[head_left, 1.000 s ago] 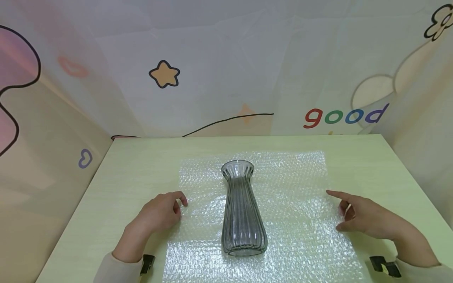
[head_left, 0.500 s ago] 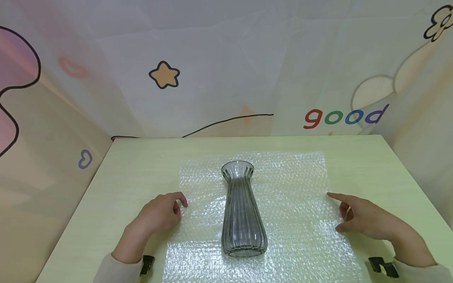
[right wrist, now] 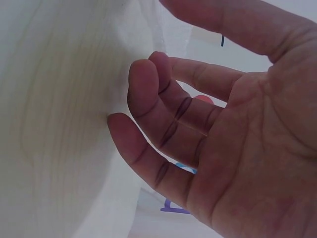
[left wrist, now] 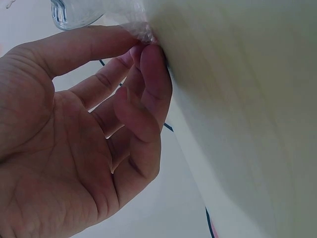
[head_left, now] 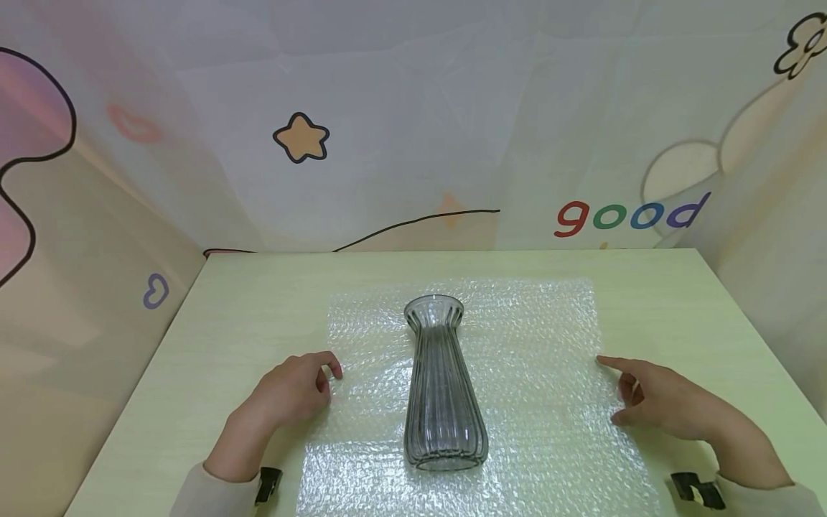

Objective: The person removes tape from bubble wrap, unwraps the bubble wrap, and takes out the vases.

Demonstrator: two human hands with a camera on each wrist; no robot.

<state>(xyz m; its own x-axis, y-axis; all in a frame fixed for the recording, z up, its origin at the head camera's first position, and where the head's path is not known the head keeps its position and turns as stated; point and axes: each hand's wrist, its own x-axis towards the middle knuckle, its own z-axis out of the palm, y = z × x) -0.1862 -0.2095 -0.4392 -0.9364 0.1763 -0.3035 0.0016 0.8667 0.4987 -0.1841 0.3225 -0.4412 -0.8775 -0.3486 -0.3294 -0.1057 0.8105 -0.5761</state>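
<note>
A clear ribbed glass vase (head_left: 446,395) lies on its side on a sheet of bubble wrap (head_left: 530,373), its flared mouth toward the back. At the sheet's left edge, my left hand (head_left: 291,388) has its fingers curled. In the left wrist view, the thumb and fingertips (left wrist: 151,54) meet at the wrap's edge and pinch it. Over at the right edge is my right hand (head_left: 672,398), its index finger stretched out with the tip on the wrap's border. Its thumb tip is also at that border, while the other fingers (right wrist: 143,84) bend loosely and hold nothing.
The bubble wrap lies flat on a pale table (head_left: 258,287), running past the front of the head view. A printed cloth backdrop (head_left: 413,129) encloses the table at the back and sides. Dark straps (head_left: 268,485) show at both cuffs.
My right index fingertip has slid slightly toward the front along the wrap's edge, and the right wrist has shifted a little left. The left hand and the vase stay in place.
</note>
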